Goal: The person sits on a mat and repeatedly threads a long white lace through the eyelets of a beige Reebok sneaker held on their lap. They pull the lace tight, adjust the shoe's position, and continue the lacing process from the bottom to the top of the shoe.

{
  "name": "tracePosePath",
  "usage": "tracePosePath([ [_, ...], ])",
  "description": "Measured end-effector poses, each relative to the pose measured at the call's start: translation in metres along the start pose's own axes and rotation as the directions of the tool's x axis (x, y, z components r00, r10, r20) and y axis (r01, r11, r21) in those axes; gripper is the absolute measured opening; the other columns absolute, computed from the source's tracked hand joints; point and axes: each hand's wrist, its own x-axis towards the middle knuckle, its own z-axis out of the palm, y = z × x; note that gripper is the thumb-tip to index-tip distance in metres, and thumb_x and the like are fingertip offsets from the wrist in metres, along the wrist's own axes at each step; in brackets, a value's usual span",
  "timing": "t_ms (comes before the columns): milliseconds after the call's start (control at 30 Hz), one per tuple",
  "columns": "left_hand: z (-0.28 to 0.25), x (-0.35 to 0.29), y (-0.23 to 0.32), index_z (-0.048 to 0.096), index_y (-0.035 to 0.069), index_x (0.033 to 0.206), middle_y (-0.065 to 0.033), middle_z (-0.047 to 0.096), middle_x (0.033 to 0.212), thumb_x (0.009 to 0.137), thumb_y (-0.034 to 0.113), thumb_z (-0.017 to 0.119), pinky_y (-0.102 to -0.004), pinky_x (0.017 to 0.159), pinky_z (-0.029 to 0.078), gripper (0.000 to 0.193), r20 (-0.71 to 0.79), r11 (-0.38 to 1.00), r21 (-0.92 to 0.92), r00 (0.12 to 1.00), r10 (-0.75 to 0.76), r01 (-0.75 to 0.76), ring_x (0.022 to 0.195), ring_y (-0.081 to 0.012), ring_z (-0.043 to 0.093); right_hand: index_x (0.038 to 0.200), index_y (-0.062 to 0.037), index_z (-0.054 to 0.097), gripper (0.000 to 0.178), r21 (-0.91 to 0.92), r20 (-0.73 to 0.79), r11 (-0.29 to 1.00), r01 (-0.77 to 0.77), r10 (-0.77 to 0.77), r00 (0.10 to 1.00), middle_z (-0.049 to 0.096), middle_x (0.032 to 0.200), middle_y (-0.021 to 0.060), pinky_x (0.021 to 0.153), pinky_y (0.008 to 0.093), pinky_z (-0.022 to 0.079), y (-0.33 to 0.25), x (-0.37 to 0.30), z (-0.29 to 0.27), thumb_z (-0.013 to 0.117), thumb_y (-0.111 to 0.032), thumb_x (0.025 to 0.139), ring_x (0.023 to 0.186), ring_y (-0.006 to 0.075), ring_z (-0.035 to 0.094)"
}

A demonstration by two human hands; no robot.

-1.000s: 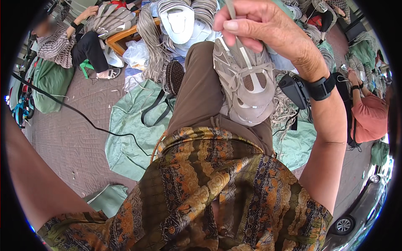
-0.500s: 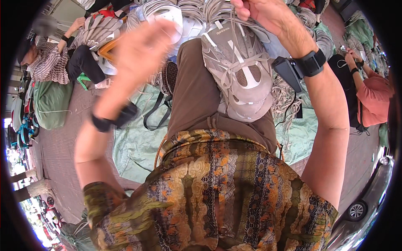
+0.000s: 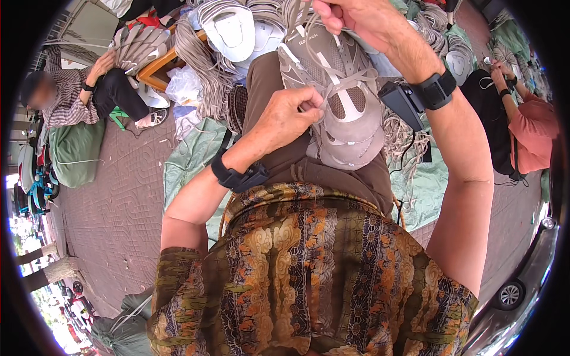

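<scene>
Up near the top edge, white moulded shoe forms (image 3: 228, 29) sit among bundles of pale grey cord (image 3: 196, 65), with crumpled white plastic bags (image 3: 184, 89) just below them beside an orange wooden frame (image 3: 160, 65); green sacks (image 3: 74, 151) and a green tarp (image 3: 190, 160) lie on the patterned paving. Resting on the person's brown-trousered lap is a grey shoe upper (image 3: 344, 101), a curved piece of mesh with smooth pale overlays and a printed mark near its tongue, too small to make out. The left hand (image 3: 285, 115) lies against the left edge of the upper, its thumb and forefinger pinched together on a flat pale lace (image 3: 341, 80) that crosses the eyelets; the other fingers curl inward. The right hand (image 3: 356, 18) is raised above the top of the upper, fingers closed around the lace end, which runs down to the shoe. Both wrists carry black bands, the right one with a black box-shaped device (image 3: 404, 104). Two other people sit nearby, one at upper left in a striped shirt (image 3: 65, 98), one at right in a salmon shirt (image 3: 534, 136).
</scene>
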Motion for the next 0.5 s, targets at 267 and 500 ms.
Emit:
tracePosePath([
  [267, 0.003, -0.015, -0.006, 0.059, 0.001, 0.085, 0.0010, 0.058, 0.069, 0.082, -0.001, 0.067, -0.0222, 0.055, 0.044, 0.008, 0.008, 0.993, -0.121, 1.000, -0.006, 0.007, 0.060, -0.0043, 0.052, 0.090, -0.0036, 0.061, 0.021, -0.010, -0.021, 1.000, -0.027, 0.027, 0.999, 0.055, 0.062, -0.0014, 0.044, 0.0189, 0.039, -0.002, -0.008, -0.002, 0.050, -0.019, 0.099, 0.049, 0.0078, 0.050],
  [500, 0.000, 0.019, 0.007, 0.056, 0.006, 0.086, -0.0103, 0.057, 0.068, 0.071, -0.005, 0.062, -0.0352, 0.051, 0.048, 0.019, -0.250, 0.622, 0.664, 0.661, 0.708, -0.416, 0.057, -0.0268, 0.059, 0.090, -0.0035, 0.061, 0.021, 0.027, -0.011, 1.000, -0.001, 0.001, 1.000, 0.055, 0.063, -0.0016, 0.045, 0.0188, 0.040, 0.003, -0.006, -0.004, 0.050, -0.019, 0.099, 0.049, 0.0076, 0.049],
])
